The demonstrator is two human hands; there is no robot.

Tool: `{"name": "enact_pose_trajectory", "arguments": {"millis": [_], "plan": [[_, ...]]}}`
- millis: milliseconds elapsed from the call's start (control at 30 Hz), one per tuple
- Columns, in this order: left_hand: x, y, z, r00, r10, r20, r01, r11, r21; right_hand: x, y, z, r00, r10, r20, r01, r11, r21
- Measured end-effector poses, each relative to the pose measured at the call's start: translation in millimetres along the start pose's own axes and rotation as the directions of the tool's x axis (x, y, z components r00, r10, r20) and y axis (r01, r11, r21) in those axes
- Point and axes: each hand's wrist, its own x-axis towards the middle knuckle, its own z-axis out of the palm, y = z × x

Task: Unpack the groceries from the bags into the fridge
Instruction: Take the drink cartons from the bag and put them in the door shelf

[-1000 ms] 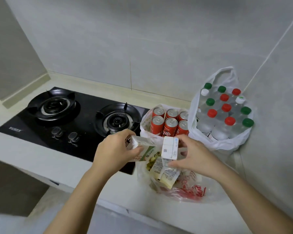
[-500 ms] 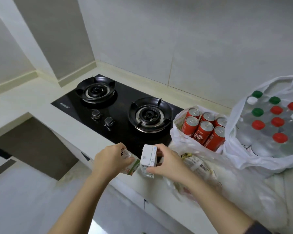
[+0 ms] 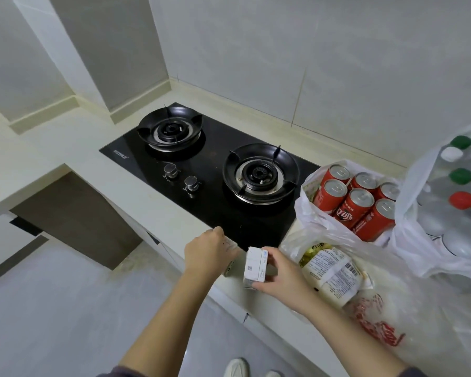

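Groceries (image 3: 335, 194): where do they sit?

— Nearly all on the bench (image 3: 152, 202), to the right of the black hob (image 3: 215, 186), in three bags. Six red cans (image 3: 356, 205) stand in a white bag (image 3: 309, 213). Bottles (image 3: 460, 200) with green, red and white caps fill a second white bag (image 3: 411, 240) just beside it, partly cut off by the frame's edge. Nearest the person, a clear bag (image 3: 419, 308) with red print lies on the bench with a yellow and white pack (image 3: 329, 273) inside it.

— And the hands?

— Close together at the bench's front edge, just left of the clear bag. The right hand (image 3: 280, 270) grips a small white carton (image 3: 254, 265), thumb on the near end and fingers on the far side. The carton is out of the bags and stands roughly upright.

— The left hand (image 3: 210, 254)?

— Its fingers are curled round a small packet (image 3: 229, 268). Only a corner and a bit of clear wrapper show past the knuckles, so I cannot tell what it is.

— Anything else?

— A white shoe (image 3: 237, 368) on the grey floor (image 3: 65, 308) below.
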Motion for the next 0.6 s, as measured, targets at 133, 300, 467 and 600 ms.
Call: {"name": "enact_pose_trajectory", "arguments": {"millis": [133,300,467,600], "plan": [[-3,-17,9,0.998,-0.021,0.067,0.046,0.917,-0.396,1,3,-1,1.0,0.009,0.006,-0.008,0.999,-0.034],[-8,-53,15,0.961,0.235,0.144,-0.097,0.779,-0.62,3,1,-1,1.0,0.006,0.02,-0.005,0.998,-0.069],[-4,-57,18,0.928,0.312,0.204,-0.134,0.79,-0.599,3,-3,4,0.999,-0.037,-0.034,0.033,0.994,-0.105],[-1,-54,23,0.926,0.348,0.148,-0.185,0.759,-0.624,7,-4,4,0.998,-0.018,-0.054,0.015,0.998,-0.055]]}}
